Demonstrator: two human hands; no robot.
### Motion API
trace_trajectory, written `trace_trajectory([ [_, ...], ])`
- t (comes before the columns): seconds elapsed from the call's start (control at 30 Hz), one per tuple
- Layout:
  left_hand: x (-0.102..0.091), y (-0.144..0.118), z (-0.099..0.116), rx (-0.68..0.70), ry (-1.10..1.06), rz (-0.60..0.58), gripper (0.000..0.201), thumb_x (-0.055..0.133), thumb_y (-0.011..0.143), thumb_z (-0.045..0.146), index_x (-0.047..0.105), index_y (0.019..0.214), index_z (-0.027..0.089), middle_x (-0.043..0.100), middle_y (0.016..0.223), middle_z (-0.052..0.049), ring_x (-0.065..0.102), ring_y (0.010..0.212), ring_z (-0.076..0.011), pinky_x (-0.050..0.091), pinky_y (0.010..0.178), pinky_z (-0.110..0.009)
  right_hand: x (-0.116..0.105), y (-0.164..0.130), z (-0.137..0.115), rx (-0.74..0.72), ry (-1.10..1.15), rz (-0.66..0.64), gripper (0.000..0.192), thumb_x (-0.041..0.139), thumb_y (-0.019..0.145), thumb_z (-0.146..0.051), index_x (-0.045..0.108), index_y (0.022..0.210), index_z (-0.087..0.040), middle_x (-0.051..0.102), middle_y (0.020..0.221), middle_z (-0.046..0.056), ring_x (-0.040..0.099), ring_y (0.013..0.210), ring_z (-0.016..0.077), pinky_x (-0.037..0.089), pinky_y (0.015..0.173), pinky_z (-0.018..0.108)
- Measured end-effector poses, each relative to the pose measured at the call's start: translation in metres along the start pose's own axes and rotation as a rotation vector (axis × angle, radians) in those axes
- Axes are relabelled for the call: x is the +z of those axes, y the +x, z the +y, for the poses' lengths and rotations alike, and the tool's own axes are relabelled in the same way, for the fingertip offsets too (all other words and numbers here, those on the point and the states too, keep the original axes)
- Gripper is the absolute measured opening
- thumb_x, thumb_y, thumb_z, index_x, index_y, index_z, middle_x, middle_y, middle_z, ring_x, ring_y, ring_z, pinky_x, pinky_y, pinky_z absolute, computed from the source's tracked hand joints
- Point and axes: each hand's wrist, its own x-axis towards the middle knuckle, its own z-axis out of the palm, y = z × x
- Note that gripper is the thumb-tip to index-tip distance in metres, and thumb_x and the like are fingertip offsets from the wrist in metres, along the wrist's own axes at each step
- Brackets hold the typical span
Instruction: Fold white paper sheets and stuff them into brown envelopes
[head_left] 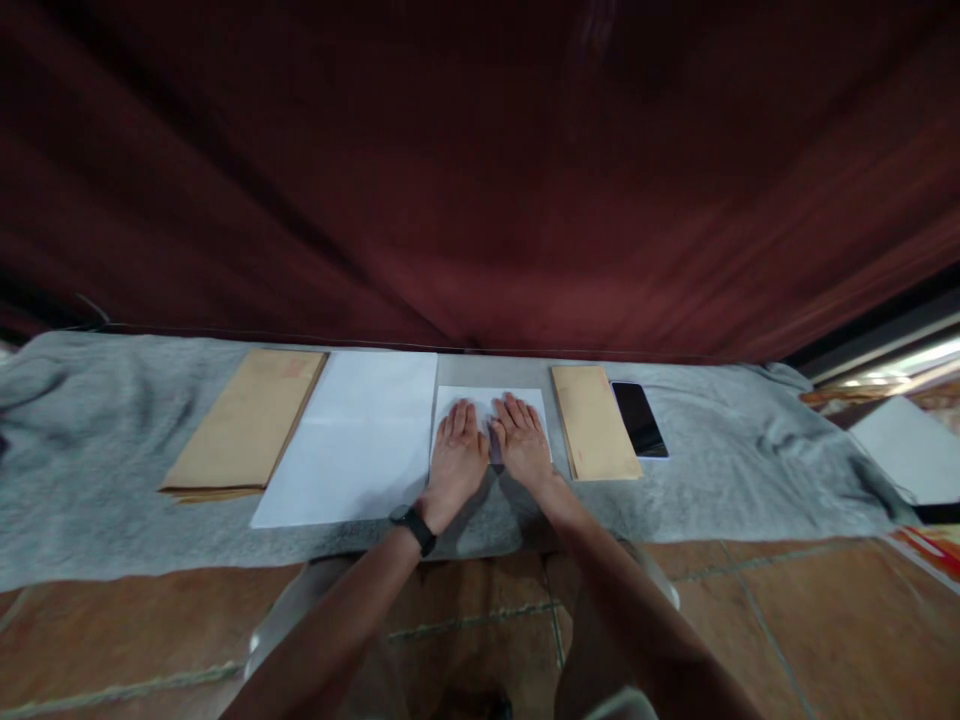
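My left hand (456, 455) and my right hand (521, 440) lie flat, side by side, palms down on a small folded white sheet (480, 398) on the grey cloth (90, 440). Fingers of both hands are spread and pressing the paper. A black watch (414, 527) is on my left wrist. A larger stack of white paper (352, 435) lies just left of my hands. A brown envelope stack (596, 422) lies just right of them.
A wider pile of brown envelopes (247, 420) sits at the left. A black phone (639, 418) lies right of the narrow envelopes. A dark red curtain (480, 170) hangs behind. Tiled floor (787, 610) shows below the cloth's front edge.
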Motion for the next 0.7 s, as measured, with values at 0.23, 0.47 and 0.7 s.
trace_trajectory([
  [0.23,0.01,0.022,0.013,0.119,-0.019,-0.016,0.056,0.027,0.106,0.036,0.042,0.154,0.012,0.042,0.161,-0.01,0.033,0.152,-0.0223,0.027,0.126,-0.045,0.003,-0.004,0.003,-0.062,-0.081,-0.031,0.057,0.038,0.1,-0.016,0.038,0.157,-0.009,0.033,0.165,0.014,0.032,0.153,0.0274,0.024,0.126,0.046],
  [0.47,0.018,0.03,0.003,0.015,0.058,0.009,0.06,0.027,0.105,0.04,0.044,0.153,0.009,0.041,0.16,-0.014,0.031,0.153,-0.0244,0.025,0.126,-0.046,0.004,-0.003,0.001,-0.044,-0.071,-0.003,0.052,0.036,0.105,-0.022,0.041,0.156,-0.013,0.038,0.162,0.014,0.035,0.151,0.0295,0.025,0.124,0.049],
  [0.7,0.022,0.028,-0.003,-0.075,0.097,0.049,0.059,0.027,0.103,0.028,0.039,0.153,0.001,0.035,0.163,-0.019,0.026,0.155,-0.027,0.025,0.126,-0.048,0.005,-0.003,0.003,-0.01,-0.01,0.027,0.05,0.035,0.107,-0.031,0.046,0.153,-0.017,0.038,0.162,0.013,0.036,0.15,0.0304,0.027,0.123,0.053],
])
